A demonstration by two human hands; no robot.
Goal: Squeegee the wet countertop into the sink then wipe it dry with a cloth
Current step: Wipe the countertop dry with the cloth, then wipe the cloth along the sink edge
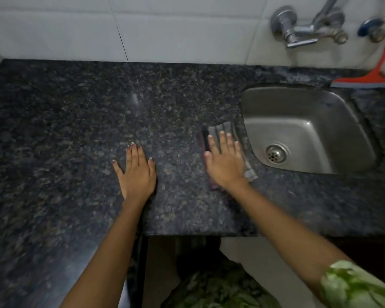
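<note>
Head view of both bare forearms, reaching forward from the lower edge toward 12 o'clock. Left hand (136, 172): palm down, laid flat, fingers extended toward 12 o'clock and close together, thumb spread toward 10 o'clock; wrist straight, forearm entering from 7 o'clock. Right hand (225, 160): palm down, fingers extended and slightly fanned toward 12 o'clock, thumb at 11 o'clock; its outline is somewhat blurred, so the pressure of the palm cannot be judged. Right forearm enters from 4 o'clock, with a green patterned sleeve (356, 283) at the elbow. The hands lie well apart, neither curled.
</note>
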